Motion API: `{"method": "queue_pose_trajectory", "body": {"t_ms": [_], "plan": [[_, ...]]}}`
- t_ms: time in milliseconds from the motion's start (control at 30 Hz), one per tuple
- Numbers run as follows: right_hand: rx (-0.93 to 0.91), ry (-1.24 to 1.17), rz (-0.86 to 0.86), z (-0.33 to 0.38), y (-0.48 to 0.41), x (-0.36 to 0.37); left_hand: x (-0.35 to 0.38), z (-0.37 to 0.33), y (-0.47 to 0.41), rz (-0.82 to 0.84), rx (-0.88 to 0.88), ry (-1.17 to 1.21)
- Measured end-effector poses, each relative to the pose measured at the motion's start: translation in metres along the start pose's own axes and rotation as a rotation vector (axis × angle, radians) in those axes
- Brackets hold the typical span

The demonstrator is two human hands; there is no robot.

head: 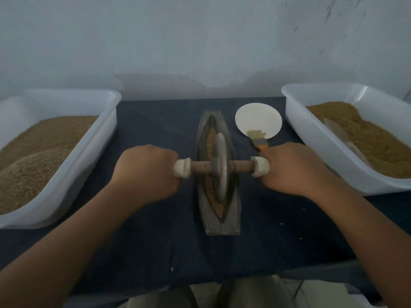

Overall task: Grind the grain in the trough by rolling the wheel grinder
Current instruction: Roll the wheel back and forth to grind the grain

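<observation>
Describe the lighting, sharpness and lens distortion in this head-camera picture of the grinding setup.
Head view: dim, bluish, even light; a soft shadow falls on the wall behind the table. Head view: slightly soft throughout, so grain in the trough shows little texture. Head view: wide-angle distortion splays the left tray and right tray outward.

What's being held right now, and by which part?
The wheel grinder: left grip on the axle's left white handle, right grip on the right one.

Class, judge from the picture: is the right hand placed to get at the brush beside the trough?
Probably yes: the brush lies just beyond the right hand, nothing between them, though it must first let go of the grinder handle.
</observation>
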State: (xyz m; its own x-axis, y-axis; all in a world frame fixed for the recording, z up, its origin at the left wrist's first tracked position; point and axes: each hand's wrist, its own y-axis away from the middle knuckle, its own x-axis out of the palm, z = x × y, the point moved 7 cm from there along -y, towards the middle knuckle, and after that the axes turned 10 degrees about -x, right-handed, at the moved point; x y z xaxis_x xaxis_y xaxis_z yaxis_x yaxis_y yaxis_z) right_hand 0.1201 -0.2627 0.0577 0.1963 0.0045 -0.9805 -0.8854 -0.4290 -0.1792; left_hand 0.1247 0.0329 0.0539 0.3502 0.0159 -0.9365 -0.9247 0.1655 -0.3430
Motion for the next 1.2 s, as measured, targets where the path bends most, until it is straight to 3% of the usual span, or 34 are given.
{"method": "queue_pose_trajectory", "body": {"t_ms": [133,367,500,633,900,1067,1200], "plan": [[0.047,0.018,0.043,-0.008,-0.026,0.004,0.015,0.001,-0.028,0.11,-0.078,0.072],[0.222,-0.071,0.15,-0.035,-0.072,0.025,0.011,-0.009,-0.09,0.105,-0.116,0.006],[0.147,-0.039,0.089,-0.014,-0.019,0.017,0.004,-0.01,-0.04,0.01,-0.016,-0.04],[0.013,-0.063,0.013,0.005,0.018,-0.002,-0.009,-0.004,0.004,-0.149,0.093,0.078],[0.167,0.094,-0.001,-0.027,-0.073,0.007,0.036,0.005,-0.086,0.035,-0.152,0.068],[0.139,0.052,0.023,-0.022,-0.059,0.007,0.031,0.006,-0.066,0.035,-0.133,0.077],[0.028,-0.063,0.15,-0.004,-0.014,0.001,0.01,0.004,-0.011,-0.056,-0.024,0.09]]}}
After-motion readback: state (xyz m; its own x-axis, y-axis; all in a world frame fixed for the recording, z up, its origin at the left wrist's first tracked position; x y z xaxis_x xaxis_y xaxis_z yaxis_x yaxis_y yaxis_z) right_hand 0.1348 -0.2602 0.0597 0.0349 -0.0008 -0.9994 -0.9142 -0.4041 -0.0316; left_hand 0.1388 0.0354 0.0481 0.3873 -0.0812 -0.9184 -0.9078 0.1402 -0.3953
